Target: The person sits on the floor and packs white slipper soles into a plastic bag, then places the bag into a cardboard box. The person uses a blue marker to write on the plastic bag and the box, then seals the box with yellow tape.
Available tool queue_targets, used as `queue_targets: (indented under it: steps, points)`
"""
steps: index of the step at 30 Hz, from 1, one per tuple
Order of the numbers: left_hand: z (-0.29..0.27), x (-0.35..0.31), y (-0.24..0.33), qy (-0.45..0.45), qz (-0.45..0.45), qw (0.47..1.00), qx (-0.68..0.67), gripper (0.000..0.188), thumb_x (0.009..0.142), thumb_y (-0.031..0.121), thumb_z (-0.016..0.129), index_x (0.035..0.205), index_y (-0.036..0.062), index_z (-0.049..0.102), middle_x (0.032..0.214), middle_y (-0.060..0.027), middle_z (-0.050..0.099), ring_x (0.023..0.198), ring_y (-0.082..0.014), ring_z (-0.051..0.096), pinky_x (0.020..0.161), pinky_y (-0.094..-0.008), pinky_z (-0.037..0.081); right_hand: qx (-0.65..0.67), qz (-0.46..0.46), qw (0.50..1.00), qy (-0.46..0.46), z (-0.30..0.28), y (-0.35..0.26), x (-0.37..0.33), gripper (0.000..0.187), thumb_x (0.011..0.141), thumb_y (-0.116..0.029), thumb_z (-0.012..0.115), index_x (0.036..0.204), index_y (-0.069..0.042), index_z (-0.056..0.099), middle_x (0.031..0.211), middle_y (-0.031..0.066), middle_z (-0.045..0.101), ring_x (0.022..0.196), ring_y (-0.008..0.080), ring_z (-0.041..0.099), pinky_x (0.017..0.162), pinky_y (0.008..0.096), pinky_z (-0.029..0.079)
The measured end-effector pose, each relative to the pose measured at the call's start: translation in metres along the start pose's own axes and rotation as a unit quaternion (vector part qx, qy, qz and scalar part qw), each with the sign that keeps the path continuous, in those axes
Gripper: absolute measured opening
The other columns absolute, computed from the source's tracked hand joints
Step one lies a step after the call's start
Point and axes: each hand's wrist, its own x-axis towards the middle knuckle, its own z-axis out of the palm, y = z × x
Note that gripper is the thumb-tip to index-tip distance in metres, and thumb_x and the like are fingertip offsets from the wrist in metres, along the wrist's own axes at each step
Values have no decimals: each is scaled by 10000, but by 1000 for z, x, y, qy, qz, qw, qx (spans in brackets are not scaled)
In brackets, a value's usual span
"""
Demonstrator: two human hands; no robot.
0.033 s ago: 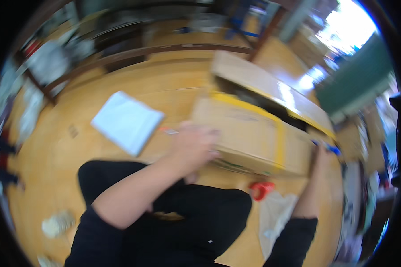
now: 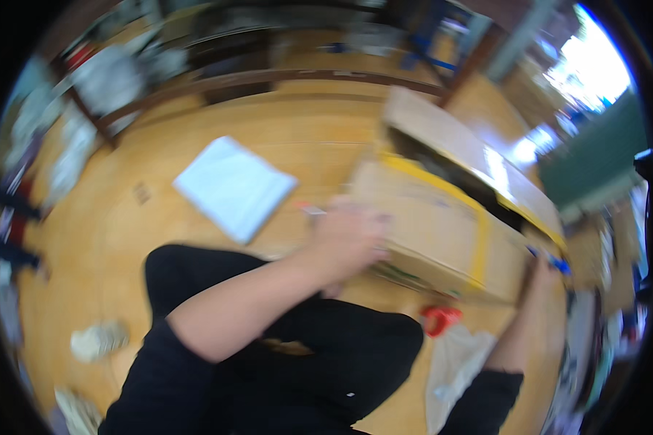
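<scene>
A large cardboard box with yellow tape along its edges lies on the floor in front of my crossed legs. Its long top flap stands partly raised, leaving a dark gap. My left hand grips the box's near left corner, its fingers curled over the edge. At the box's right end is my right hand, closed around a slim blue object; blur hides its exact kind. A roll of red tape lies just below the box, touching a pale plastic bag.
A flat white package lies on the tiled floor left of the box. Cream shoes are at the lower left. A wooden frame runs along the far side. Flattened cardboard and stacked goods line the right.
The view has swung slightly left, so the box, package and both hands appear further right. Both hands keep their places on or beside the box.
</scene>
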Motion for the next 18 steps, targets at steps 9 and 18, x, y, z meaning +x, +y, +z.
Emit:
queue_targets:
  steps: [9, 18]
  points:
    - [-7, 0, 7, -3, 19, 1000, 22, 525, 776, 350, 745, 1179, 22, 666, 940, -66, 646, 901, -217, 655, 789, -354, 423, -214, -115, 970, -33, -15, 20, 43, 361, 922, -312, 718, 911, 48, 704, 779, 68, 703, 679, 121, 607, 610, 274, 442]
    - [-5, -1, 5, 8, 34, 998, 54, 376, 810, 349, 708, 1031, 48, 664, 902, -45, 611, 882, -192, 631, 755, -363, 414, -247, -110, 962, -44, -7, -3, 23, 412, 925, -379, 707, 917, 32, 725, 761, 53, 709, 646, 115, 582, 584, 276, 423]
